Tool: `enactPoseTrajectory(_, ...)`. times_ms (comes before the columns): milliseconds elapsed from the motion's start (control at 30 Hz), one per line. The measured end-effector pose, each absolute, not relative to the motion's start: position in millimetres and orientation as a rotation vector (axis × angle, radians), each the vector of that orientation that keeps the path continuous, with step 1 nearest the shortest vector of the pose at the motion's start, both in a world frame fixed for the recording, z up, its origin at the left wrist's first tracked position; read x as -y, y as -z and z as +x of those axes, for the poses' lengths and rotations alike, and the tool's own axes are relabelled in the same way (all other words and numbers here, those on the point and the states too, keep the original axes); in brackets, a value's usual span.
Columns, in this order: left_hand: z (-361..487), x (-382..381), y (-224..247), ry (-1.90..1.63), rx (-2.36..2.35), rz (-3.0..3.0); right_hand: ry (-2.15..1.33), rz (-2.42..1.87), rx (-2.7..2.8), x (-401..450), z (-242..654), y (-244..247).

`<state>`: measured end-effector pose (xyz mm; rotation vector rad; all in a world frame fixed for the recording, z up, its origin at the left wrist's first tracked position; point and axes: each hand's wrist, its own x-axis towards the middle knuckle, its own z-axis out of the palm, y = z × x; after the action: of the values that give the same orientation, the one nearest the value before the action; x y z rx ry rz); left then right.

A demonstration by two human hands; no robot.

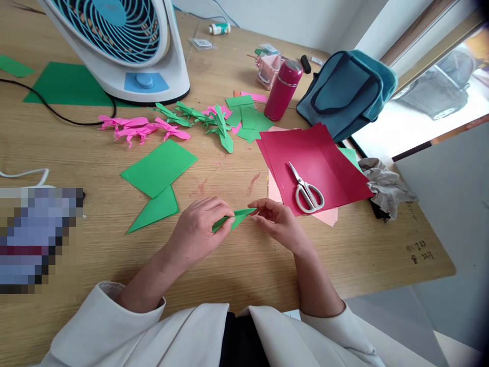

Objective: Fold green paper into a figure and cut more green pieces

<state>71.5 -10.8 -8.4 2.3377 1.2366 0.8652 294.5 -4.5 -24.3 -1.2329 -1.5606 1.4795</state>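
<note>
Between my two hands, just above the table, is a narrow folded piece of green paper (240, 218). My left hand (204, 224) pinches its wider end between thumb and fingers. At the pointed right end, the thumb and forefinger of my right hand (275, 223) are closed on the tip. A green paper sheet (162, 165) and a folded green triangle (158, 208) lie to the left of my hands, the sheet's corner meeting the triangle. White-handled scissors (306, 191) rest on red paper sheets (336, 171) to the right, their blades pointing away from me.
Behind the hands lie pink folded paper figures (141, 127) and green ones (219, 127). A white and blue fan (148, 81) stands at back left. A red bottle (283, 92), a blue bag (346, 94) and a crumpled grey cloth (385, 188) are on the right. A blurred-out patch covers the left edge.
</note>
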Motion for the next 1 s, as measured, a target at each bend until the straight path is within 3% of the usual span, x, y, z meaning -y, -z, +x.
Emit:
enactPoseTrajectory(233, 76.0, 14.1, 9.3, -0.903, -1.18, 2.19, -1.587, -1.112, 1.263, 4.3, 281.5, 26.7)
enactPoseTrajectory(1000, 80.0, 17.3, 5.3, -0.918, -1.192, 2.338, -1.538, -1.135, 1.175, 6.8, 273.4, 24.1)
